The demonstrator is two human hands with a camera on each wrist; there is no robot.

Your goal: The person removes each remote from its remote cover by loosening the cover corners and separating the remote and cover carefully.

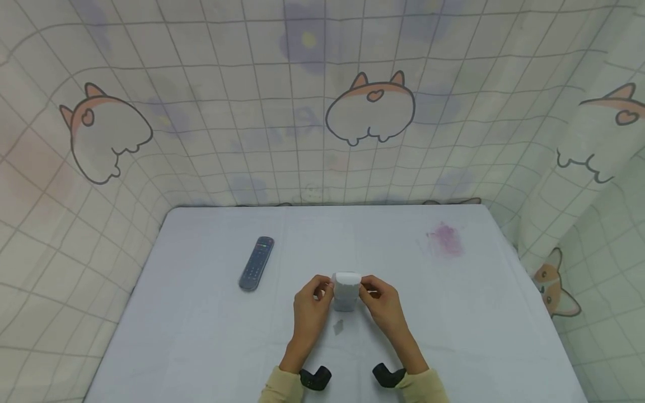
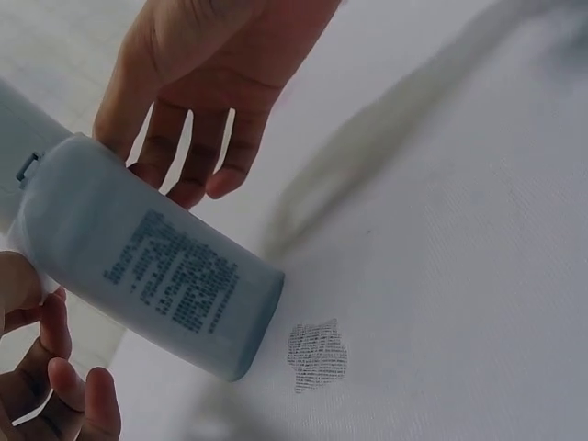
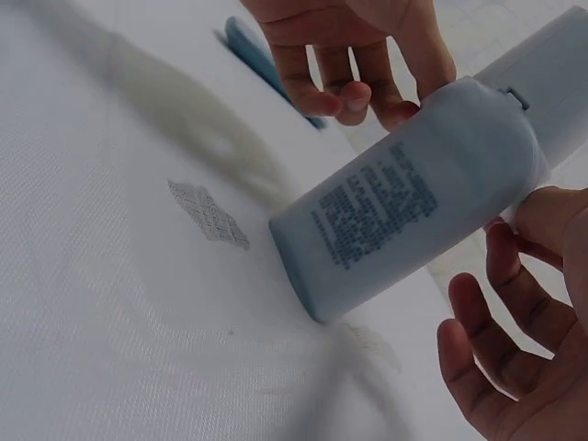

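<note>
A pale blue-grey bottle [image 1: 345, 296] with a white cap [image 1: 347, 276] stands upright on the white table. Small print covers the side facing the wrist cameras, in the left wrist view [image 2: 184, 266]. My left hand [image 1: 312, 308] touches its left shoulder with thumb and forefinger, pinching near the base of the cap. On the opposite side, my right hand [image 1: 384, 305] pinches the same height. The other fingers of both hands curl loosely, away from the bottle. Something thin and translucent shows at the bottle's shoulder beside the fingertips; I cannot tell whether it is film.
A dark remote control [image 1: 256, 263] lies left of the bottle. In front of the bottle is a small grey printed patch [image 1: 339, 327]. A pink stain [image 1: 447, 239] marks the table [image 1: 201, 336] at far right. Patterned curtains [image 1: 252, 112] surround the back and sides.
</note>
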